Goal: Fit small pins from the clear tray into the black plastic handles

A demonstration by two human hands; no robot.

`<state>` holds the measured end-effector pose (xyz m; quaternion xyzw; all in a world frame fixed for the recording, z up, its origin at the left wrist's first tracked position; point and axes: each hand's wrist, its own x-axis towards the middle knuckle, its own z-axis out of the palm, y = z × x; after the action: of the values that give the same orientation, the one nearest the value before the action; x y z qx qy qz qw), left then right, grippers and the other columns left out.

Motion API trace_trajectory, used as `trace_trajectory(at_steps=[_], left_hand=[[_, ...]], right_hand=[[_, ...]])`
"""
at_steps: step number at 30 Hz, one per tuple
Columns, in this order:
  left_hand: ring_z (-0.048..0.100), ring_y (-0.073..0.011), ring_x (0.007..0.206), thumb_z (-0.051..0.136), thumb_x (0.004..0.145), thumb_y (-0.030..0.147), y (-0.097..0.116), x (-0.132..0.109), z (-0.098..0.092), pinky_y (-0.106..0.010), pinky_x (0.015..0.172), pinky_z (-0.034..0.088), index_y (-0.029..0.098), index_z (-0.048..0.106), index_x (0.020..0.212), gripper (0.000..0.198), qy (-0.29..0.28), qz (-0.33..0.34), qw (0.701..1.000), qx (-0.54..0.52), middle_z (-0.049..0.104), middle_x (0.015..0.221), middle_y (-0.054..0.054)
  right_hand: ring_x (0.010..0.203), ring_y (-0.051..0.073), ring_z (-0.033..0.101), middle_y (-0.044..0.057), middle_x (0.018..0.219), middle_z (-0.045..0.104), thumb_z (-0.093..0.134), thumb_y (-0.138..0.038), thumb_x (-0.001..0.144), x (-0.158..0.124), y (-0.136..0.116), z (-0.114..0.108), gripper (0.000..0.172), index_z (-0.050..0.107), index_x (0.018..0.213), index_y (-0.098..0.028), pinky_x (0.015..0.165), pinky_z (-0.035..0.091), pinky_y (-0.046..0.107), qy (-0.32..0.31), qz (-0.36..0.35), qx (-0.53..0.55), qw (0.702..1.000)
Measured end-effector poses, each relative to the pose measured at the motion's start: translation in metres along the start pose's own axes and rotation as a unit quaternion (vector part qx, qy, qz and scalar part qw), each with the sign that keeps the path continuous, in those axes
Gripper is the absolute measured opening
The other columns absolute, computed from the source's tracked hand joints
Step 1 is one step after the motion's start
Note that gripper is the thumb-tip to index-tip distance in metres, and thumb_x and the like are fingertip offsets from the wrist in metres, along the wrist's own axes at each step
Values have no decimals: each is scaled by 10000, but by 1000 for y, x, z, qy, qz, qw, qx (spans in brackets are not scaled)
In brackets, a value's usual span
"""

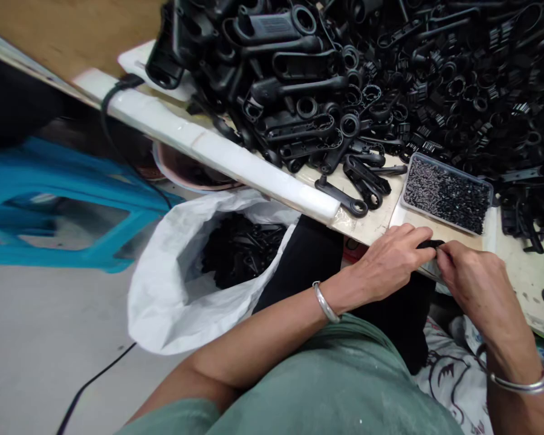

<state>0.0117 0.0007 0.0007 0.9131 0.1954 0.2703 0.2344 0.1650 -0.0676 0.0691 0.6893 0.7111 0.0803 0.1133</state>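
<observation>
2 hands met at the near edge of the table [521, 266], and we recorded the step in hand as fingertip work on 1 small black part [430, 244]. The left hand [390, 260] was curled closed, its fingers wrapped over the part and pressing it toward the table edge. The right hand [471, 284] was drawn to a tight pinch, thumb and forefinger closed on the part's right end. Most of the part was hidden under the fingers, so we could not tell its shape.

We judged that further handling of so small a piece would call for a steady pinch from both sides and little force.

Just beyond the grip stood a clear, thin-walled plastic tray [407, 184], rectangular and filled with tiny dark pieces, grainy in look. Further beyond the grip and to its left lay a heap of black moulded handles [299, 90], long, matt, with ring ends and ribbed faces; ring-shaped collars were mixed in. Well to the left of the grip and below it, a white woven sack [163, 302] gaped open with more black parts inside. Each wrist bore 1 smooth metal bangle [325, 302].
</observation>
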Motion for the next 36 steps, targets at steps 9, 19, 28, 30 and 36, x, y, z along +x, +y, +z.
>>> trace_trajectory(at_steps=[9, 19, 28, 30, 36], left_hand=[[551, -203, 1047, 420, 988, 80, -7, -3, 3, -341, 950, 515, 120, 673, 1066, 267, 29, 9, 998, -50, 624, 1214, -101], [532, -221, 969, 398, 1028, 156, 5, 5, -17, -347, 803, 480, 163, 644, 1057, 248, -63, 23, 994, 83, 606, 1186, -83], [568, -196, 967, 408, 957, 31, 0, 6, -7, -328, 878, 518, 156, 671, 1111, 330, -36, 14, 999, 32, 614, 1141, -80], [575, -185, 1046, 364, 942, -6, -3, 0, 1, -318, 942, 518, 152, 666, 1140, 394, 29, 9, 999, -12, 607, 1174, -87], [574, -184, 1134, 340, 957, 13, 4, -10, 10, -326, 973, 540, 163, 621, 1229, 419, 87, 18, 993, -80, 570, 1230, -107]], right_hand=[[515, 241, 657, 150, 646, 650, 337, 65, 843, 10, -48, -27, 341, 641, 819, -87, 450, 274, 281, -60, 21, -133, 989], [549, 151, 629, 19, 589, 670, 622, -481, 862, -14, 31, 18, 322, 723, 837, -177, 589, 508, 264, 14, 200, 470, 860], [626, 183, 722, 78, 820, 763, 835, -544, 690, -41, 11, 40, 680, 655, 1209, -143, 638, 643, 353, 29, 298, 717, 630], [736, 213, 756, 93, 891, 774, 834, -492, 723, -40, 3, 43, 670, 622, 1260, -154, 703, 655, 375, 45, 293, 758, 581], [959, 239, 755, 76, 1053, 774, 838, -392, 752, -35, -8, 50, 504, 675, 1197, -220, 858, 638, 407, 101, 260, 835, 474]])
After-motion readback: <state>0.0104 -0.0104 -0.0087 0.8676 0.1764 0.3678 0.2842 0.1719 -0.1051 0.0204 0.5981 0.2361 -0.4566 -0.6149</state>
